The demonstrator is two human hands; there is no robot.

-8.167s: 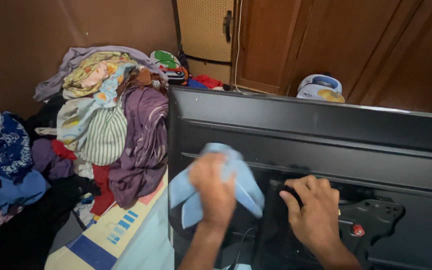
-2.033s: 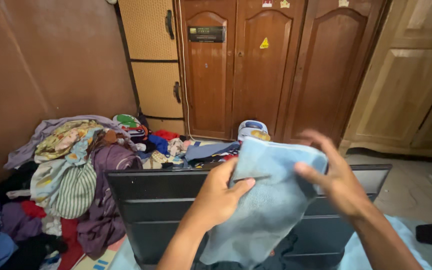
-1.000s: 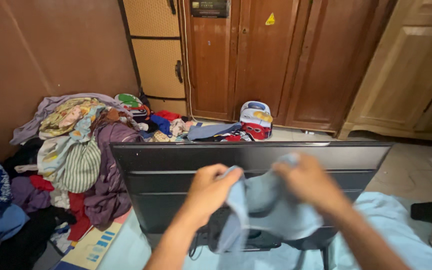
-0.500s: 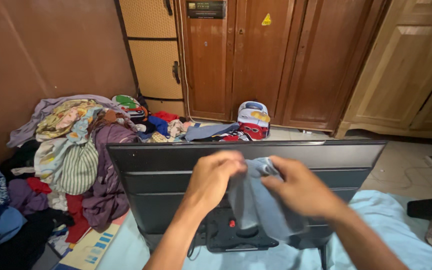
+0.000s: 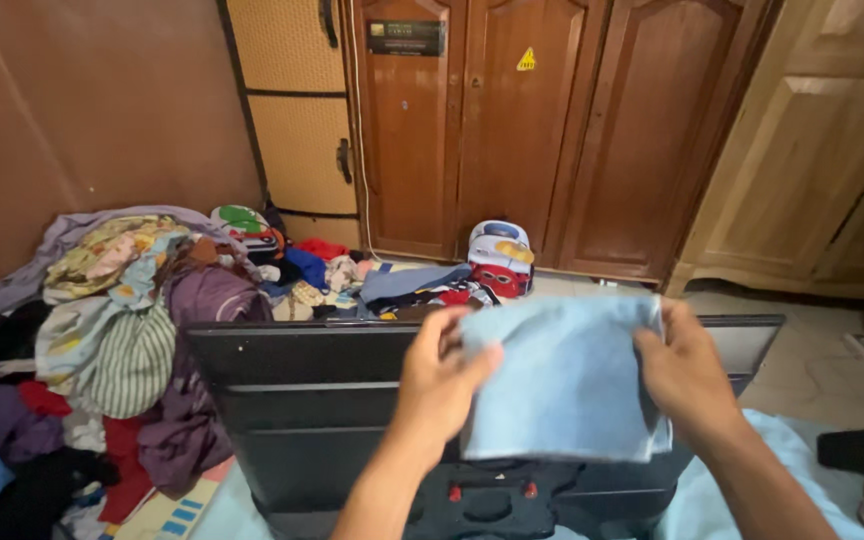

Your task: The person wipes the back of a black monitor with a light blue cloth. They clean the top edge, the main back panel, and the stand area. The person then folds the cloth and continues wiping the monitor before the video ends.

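Blue cloth (image 5: pixel 564 378) hangs spread flat between both hands, above the black television back (image 5: pixel 312 400). Left hand (image 5: pixel 444 385) pinches its upper left edge with fingers clenched; right hand (image 5: pixel 687 372) grips the upper right edge likewise.

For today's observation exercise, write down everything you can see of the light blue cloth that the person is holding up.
The light blue cloth is a soft, slightly nubbly rectangle, like a small towel or wiping cloth, plain and unprinted. It is spread flat and upright in the air, its lower edge hanging free. The left hand pinches its upper left edge with thumb in front; the right hand grips its right edge. It hangs in front of the black panel, hiding part of it. Whether it touches the panel cannot be told.
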